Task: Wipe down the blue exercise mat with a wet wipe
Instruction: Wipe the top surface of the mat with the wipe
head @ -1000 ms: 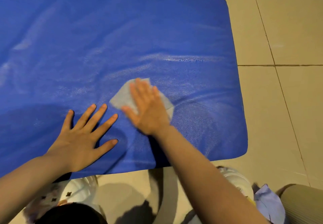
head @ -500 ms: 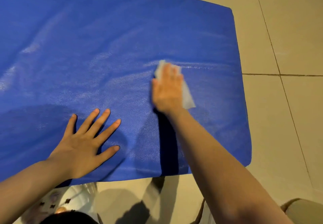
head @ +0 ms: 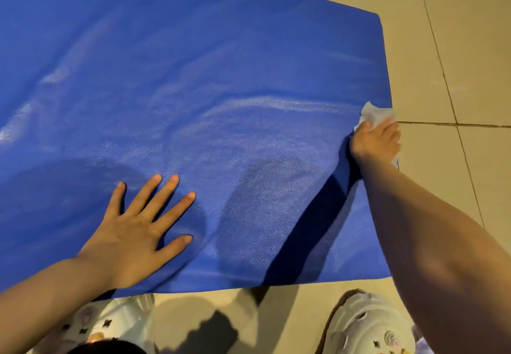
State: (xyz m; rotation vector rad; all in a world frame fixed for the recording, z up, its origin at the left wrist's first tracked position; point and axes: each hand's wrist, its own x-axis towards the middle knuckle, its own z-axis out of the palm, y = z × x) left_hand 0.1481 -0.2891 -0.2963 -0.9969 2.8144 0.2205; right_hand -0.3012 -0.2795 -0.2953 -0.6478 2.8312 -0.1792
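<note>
My right hand (head: 374,140) presses the white wet wipe (head: 376,113) onto the right edge of the blue exercise mat (head: 207,91), fingers curled over it beside the tiled floor (head: 456,49). My left hand (head: 132,232) lies flat on the mat's near part, fingers spread wide, holding nothing.

The blue exercise mat (head: 221,91) shows a finely pebbled foam-like skin, with damp, shiny streaks across it. The wet wipe (head: 374,113) looks like thin, crumpled white cloth. Floor tiles (head: 470,49) are smooth, beige, faintly glossy. Clogs (head: 365,323) look moulded plastic.
</note>
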